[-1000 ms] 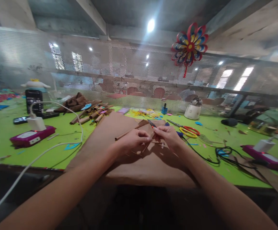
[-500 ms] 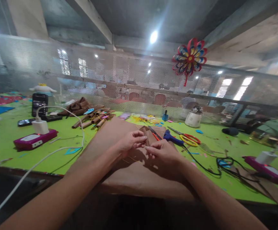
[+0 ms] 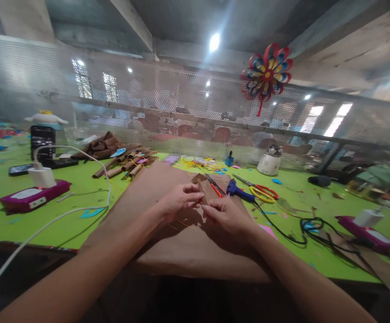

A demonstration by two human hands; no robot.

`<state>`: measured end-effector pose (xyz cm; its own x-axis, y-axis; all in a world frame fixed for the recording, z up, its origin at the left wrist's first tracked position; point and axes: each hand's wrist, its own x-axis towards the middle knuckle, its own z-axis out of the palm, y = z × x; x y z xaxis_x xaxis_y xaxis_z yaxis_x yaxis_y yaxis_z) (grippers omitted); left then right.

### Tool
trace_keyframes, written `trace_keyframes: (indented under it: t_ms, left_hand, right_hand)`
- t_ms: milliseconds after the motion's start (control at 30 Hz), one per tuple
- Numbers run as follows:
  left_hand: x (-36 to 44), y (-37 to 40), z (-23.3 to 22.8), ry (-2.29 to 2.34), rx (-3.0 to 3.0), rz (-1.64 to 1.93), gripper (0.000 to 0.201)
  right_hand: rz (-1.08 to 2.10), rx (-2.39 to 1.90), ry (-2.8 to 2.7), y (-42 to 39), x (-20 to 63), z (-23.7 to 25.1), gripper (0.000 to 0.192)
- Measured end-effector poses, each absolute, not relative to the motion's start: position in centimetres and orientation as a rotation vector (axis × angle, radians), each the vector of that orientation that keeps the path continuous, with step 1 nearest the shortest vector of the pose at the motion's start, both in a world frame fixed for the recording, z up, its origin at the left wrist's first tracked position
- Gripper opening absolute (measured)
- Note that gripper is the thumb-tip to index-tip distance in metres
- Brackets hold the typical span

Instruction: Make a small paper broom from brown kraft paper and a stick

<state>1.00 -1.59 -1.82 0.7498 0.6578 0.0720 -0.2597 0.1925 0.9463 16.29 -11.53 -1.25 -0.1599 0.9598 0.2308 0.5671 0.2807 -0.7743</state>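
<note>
Magenta box (image 3: 30, 198) with white charger far left of fingers, on green counter (image 3: 80, 188). Paper rolls (image 3: 127, 162) beyond. Left hand (image 3: 178, 202) fingers pinched on small brown paper piece (image 3: 204, 194) over brown sheet (image 3: 188, 242). Right hand (image 3: 227, 216) fingertips touching same piece, curled narrow. Scissors (image 3: 260, 192) right of fingers.

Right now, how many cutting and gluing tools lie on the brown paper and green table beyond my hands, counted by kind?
Scissors: 1
Red-handled pliers or cutters: 1
Blue glue gun: 1
Total: 3
</note>
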Motion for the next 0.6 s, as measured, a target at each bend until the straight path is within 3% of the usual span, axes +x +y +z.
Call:
trace_keyframes:
  t_ms: [367,600]
  left_hand:
    - [-0.3,-0.6,0.2,0.485,1.137,0.924,0.025]
    - [-1.3,-0.4,1.2,0.451,1.03,1.029,0.025]
  right_hand:
    - [0.598,-1.254,-1.246,-8.7,21.6,-0.8,0.039]
    - [0.232,-1.768,-1.672,-4.9,24.6,1.0,0.028]
